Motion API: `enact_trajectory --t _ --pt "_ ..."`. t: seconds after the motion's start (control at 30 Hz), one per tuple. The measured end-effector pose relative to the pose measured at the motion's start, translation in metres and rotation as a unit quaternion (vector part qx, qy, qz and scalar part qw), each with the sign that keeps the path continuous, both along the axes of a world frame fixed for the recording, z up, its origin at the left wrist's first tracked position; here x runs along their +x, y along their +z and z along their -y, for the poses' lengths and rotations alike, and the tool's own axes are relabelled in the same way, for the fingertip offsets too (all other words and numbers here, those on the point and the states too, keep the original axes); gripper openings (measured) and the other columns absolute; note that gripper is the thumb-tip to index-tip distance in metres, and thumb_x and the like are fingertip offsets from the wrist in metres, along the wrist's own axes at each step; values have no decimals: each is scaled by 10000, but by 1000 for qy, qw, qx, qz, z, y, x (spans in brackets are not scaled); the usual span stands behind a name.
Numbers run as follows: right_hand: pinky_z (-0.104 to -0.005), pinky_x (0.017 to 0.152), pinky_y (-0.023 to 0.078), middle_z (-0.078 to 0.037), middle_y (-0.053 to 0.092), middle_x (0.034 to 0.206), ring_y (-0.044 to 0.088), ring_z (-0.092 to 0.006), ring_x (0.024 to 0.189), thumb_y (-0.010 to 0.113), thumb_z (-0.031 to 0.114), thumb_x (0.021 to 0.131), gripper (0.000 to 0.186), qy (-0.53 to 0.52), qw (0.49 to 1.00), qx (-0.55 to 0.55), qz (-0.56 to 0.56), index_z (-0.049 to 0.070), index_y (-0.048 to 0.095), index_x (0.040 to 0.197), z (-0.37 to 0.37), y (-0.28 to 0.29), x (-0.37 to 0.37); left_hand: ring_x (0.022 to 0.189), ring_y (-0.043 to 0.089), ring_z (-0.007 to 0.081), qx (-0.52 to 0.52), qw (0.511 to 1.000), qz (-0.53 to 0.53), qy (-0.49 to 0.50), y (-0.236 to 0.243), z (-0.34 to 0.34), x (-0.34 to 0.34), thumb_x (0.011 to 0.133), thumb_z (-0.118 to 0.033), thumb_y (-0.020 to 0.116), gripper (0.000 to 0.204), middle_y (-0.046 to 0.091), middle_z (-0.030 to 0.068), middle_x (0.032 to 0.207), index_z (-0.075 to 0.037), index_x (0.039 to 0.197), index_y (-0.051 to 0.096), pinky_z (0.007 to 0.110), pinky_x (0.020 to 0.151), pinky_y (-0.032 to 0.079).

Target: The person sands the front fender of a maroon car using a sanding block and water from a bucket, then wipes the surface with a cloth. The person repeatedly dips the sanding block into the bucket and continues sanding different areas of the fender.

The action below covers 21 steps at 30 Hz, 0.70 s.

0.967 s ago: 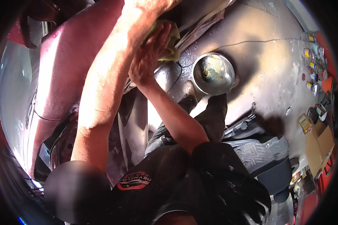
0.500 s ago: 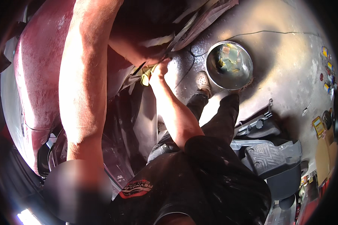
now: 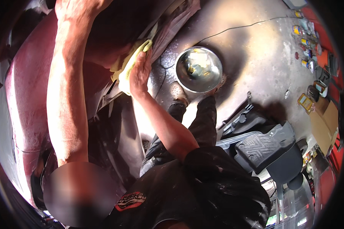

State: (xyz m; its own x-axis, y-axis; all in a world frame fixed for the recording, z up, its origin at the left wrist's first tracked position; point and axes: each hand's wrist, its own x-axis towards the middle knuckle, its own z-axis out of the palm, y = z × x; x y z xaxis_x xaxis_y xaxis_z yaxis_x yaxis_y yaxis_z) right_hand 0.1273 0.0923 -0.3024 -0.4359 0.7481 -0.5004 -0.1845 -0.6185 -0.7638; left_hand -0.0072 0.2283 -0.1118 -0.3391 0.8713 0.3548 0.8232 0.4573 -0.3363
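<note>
My right hand [image 3: 140,73] holds a yellow-green cloth [image 3: 127,76] against the edge of a glossy dark car panel [image 3: 103,36]. Its fingers lie along the cloth, and the panel carries a dim reddish reflection beside them. Stretched upward along the dusty maroon car body [image 3: 32,103], my left arm ends in my left hand [image 3: 80,8] at the top edge of the picture. The fingers of that hand are cut off by the frame, so their pose is hidden.
A shiny metal bowl [image 3: 198,70] with pale and yellowish contents stands on the floor by my shoes. A thin cable [image 3: 233,28] crosses the concrete. Grey plastic car parts [image 3: 262,149] lie to the right, with a cardboard box [image 3: 325,126] and small containers [image 3: 305,41] beyond.
My right hand and the cloth have moved up and left along the panel, and more of the cloth shows. My left hand has come into view at the top. The view has shifted too.
</note>
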Motion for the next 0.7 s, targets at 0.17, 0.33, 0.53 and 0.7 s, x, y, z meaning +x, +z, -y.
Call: enact_trajectory --t 0.17,0.33,0.53,0.7 --pt "-334 978 462 -91 676 1202 610 -196 1101 499 406 1069 479 4 997 -65 -43 8 619 1306 -58 -67 56 1268 574 334 -65 993 83 46 -12 -30 -15 926 -551 625 682 577 146 1413 -113 1435 504 418 1051 479" --pt "-297 918 515 -21 698 1148 644 -131 1028 552 319 1057 355 73 990 -118 -13 42 677 1241 -112 -81 123 1314 532 341 7 1000 28 12 -1 -18 -10 939 -543 602 681 549 161 1441 -99 1445 503 433 1089 435" --pt "-355 889 500 -154 712 1084 654 -231 962 589 378 1021 425 245 951 17 187 4 670 1204 -197 -130 214 1308 543 319 -14 1000 0 -8 0 -17 -14 914 -527 655 709 519 136 1481 -147 1482 467 419 1063 472" --pt "-284 813 494 -29 692 1024 600 -118 894 610 398 1015 442 287 921 -111 240 -1 686 1187 -261 -129 253 1312 536 346 -23 1000 7 7 -1 -18 -14 884 -555 676 742 532 158 1460 -125 1459 490 430 1062 478"
